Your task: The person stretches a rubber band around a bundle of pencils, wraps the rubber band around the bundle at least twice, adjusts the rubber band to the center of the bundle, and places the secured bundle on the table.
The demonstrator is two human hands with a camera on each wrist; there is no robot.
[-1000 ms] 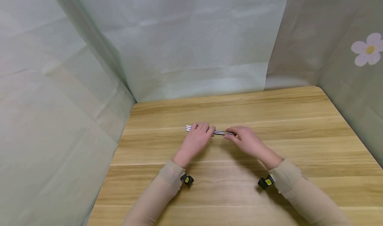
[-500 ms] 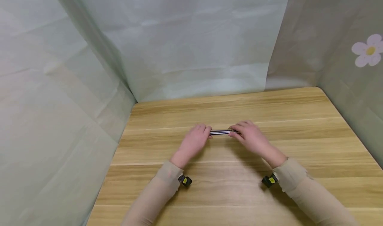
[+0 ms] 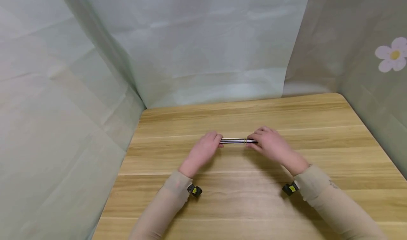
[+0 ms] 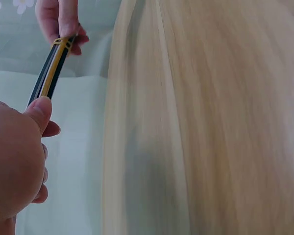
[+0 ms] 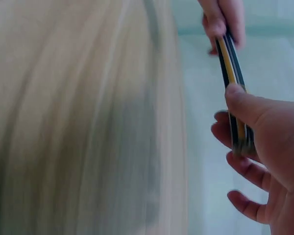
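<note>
Both hands hold a slim bundle of dark and yellow sticks [image 3: 236, 141] level just above the wooden table [image 3: 286, 109], near its middle. My left hand [image 3: 206, 150] pinches the bundle's left end between thumb and fingers. At the other end my right hand [image 3: 270, 146] grips it, with fingers curled over. In the left wrist view the bundle [image 4: 51, 73] runs from my left hand [image 4: 14, 156] up to my right hand [image 4: 59, 19], and a thin band wraps it there. In the right wrist view the bundle [image 5: 228, 63] passes under the thumb of my right hand [image 5: 269, 147] toward my left hand [image 5: 223, 19].
Pale green cloth walls [image 3: 206, 46] close in the table at the back and on both sides. A flower print [image 3: 391, 54] marks the right wall. Small black and yellow wrist cameras [image 3: 194, 190] [image 3: 290, 188] sit at both beige sleeves.
The hands have moved apart along the bundle, the right one sliding rightward. The end that stuck out left of my left hand is now covered by it.
</note>
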